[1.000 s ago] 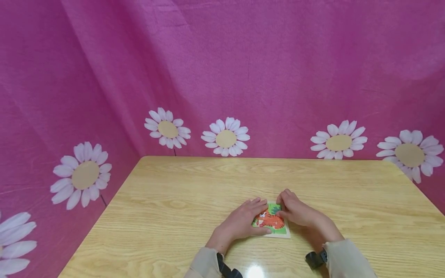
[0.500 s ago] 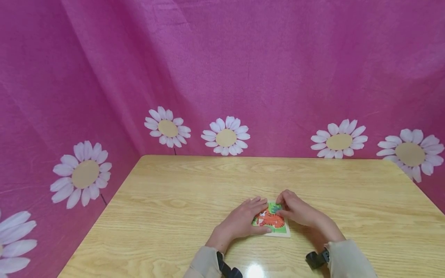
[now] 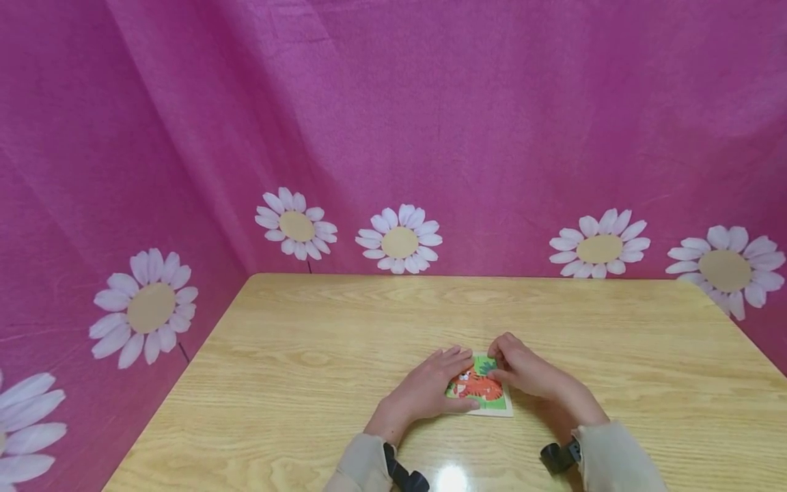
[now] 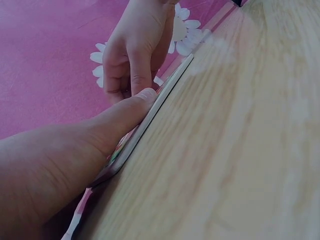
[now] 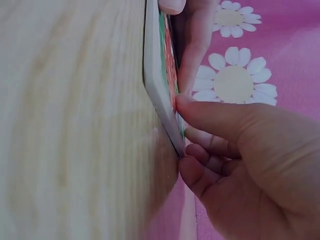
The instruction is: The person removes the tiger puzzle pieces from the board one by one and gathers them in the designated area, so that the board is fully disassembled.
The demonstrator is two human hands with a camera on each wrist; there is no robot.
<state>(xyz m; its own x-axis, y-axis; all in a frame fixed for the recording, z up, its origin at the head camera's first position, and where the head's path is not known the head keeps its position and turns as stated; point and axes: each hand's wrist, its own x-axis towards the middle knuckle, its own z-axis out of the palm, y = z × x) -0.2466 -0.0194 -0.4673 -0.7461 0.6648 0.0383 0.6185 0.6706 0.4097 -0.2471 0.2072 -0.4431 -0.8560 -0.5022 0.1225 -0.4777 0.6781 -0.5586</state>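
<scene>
A small jigsaw puzzle (image 3: 481, 389) with an orange tiger on green lies flat on the table in a pale frame (image 4: 155, 110). Across its left part my left hand (image 3: 427, 388) rests with fingers straight and spread, its thumb along the near side. At the upper right of the picture my right hand (image 3: 529, 369) has its fingers curled, with thumb and forefinger at the puzzle by the dark green plant. In the right wrist view the right thumb (image 5: 215, 117) touches the picture's face near the frame's edge, while the other fingers bend beside that edge. The forefinger's tip is partly hidden.
The light wooden table (image 3: 307, 342) stretches out around the puzzle. Behind it and to the left hangs a magenta cloth (image 3: 430, 123) with white daisies. Each wrist wears a black strapped camera (image 3: 558, 458) below a beige sleeve (image 3: 617, 459).
Both hands and the puzzle keep nearly the same places. The whole head view has shifted up by a few pixels.
</scene>
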